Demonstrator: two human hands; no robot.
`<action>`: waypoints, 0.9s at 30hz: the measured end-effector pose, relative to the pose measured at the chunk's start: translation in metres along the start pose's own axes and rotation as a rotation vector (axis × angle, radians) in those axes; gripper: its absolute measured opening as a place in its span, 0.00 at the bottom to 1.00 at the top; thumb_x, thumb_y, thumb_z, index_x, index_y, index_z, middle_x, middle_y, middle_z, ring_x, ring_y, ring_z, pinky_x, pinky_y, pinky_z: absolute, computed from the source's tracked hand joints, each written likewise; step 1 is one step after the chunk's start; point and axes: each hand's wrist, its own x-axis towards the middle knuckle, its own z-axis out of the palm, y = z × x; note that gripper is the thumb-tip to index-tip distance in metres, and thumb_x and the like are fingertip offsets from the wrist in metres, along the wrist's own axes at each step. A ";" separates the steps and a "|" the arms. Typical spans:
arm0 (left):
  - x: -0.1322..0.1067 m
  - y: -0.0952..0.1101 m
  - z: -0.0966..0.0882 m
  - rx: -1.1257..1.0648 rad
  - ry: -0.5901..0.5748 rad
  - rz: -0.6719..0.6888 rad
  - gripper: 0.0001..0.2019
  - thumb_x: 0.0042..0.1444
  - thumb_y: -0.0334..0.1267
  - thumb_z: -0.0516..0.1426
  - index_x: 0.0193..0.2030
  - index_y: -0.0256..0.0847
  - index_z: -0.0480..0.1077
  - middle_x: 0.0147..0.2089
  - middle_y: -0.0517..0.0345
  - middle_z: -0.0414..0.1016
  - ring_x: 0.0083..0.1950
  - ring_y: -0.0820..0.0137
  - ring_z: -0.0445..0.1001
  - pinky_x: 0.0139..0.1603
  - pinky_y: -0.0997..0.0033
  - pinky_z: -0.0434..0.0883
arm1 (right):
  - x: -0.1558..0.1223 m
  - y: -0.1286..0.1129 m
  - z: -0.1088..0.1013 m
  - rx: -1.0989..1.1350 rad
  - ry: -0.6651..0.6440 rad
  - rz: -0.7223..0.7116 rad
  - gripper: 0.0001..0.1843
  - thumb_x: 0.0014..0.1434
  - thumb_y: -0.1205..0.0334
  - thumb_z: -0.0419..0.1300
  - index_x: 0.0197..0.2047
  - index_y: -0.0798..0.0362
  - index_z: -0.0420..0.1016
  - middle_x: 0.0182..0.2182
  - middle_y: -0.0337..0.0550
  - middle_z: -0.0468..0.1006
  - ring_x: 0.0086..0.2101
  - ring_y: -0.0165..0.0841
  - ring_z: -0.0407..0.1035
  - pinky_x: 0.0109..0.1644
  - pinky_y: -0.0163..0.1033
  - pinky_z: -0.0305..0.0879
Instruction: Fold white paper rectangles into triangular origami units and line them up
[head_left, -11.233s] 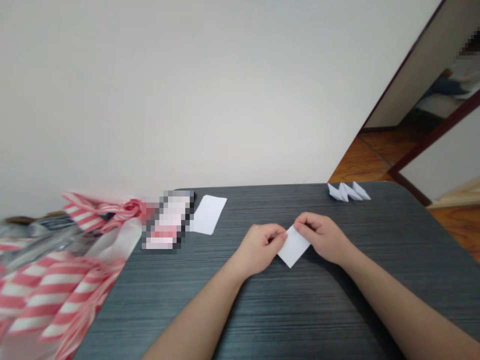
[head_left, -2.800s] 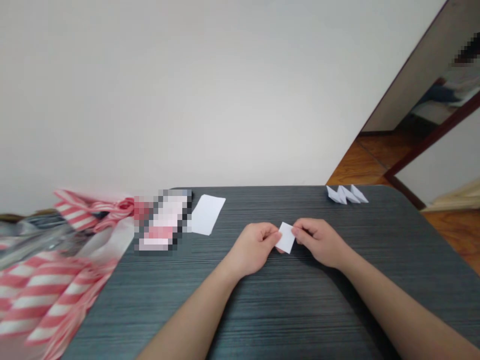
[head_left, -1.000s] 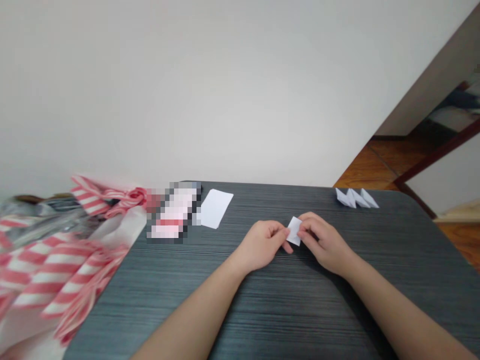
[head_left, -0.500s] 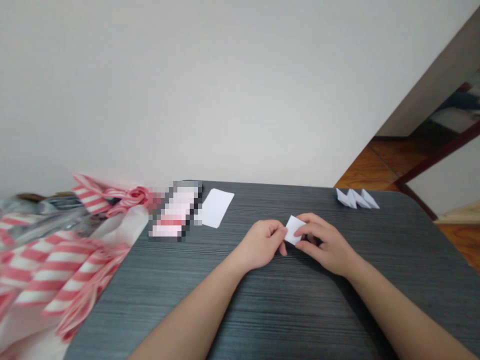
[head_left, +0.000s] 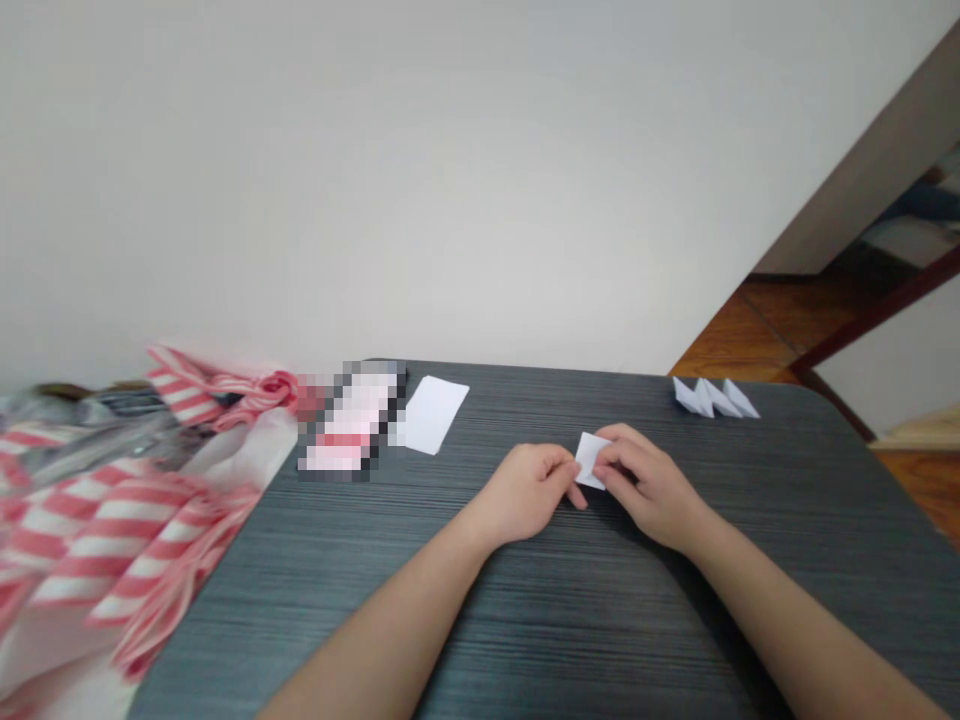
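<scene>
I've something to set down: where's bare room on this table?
Bare: between the white sheets and folded pieces; nearer, both sides of each forearm. Crowded: far left, pixelated device beside sheets; centre, left hand and right hand on paper.

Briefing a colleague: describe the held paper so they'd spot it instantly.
Over the dark table, find the left hand and right hand. Between them is the small white paper. Unlike the white sheets at left and folded pieces at right, it alone is held.

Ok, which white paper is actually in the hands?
The small piece, held by the left hand and right hand; the larger paper lies flat at left, and the folded pieces sit at far right, all untouched.
</scene>
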 end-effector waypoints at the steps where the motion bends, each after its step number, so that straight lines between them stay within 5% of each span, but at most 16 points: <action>1: 0.000 0.000 0.000 0.027 -0.009 0.002 0.19 0.66 0.39 0.49 0.29 0.39 0.77 0.31 0.59 0.82 0.30 0.72 0.72 0.34 0.74 0.63 | 0.000 0.000 0.000 -0.001 0.004 0.002 0.06 0.66 0.67 0.54 0.36 0.51 0.69 0.44 0.47 0.72 0.37 0.34 0.69 0.40 0.38 0.65; 14: -0.002 -0.001 0.003 0.103 -0.037 0.113 0.22 0.69 0.41 0.45 0.31 0.40 0.76 0.35 0.58 0.81 0.37 0.70 0.75 0.40 0.74 0.65 | 0.004 0.000 0.003 -0.019 0.022 0.045 0.07 0.67 0.69 0.53 0.36 0.51 0.66 0.33 0.41 0.70 0.34 0.33 0.67 0.39 0.38 0.63; 27: -0.003 0.003 0.002 0.097 -0.053 0.040 0.17 0.65 0.41 0.51 0.30 0.39 0.77 0.27 0.61 0.76 0.25 0.74 0.66 0.29 0.75 0.58 | 0.004 0.001 0.003 -0.006 0.031 0.012 0.06 0.66 0.69 0.54 0.36 0.50 0.66 0.33 0.42 0.71 0.34 0.34 0.67 0.39 0.39 0.64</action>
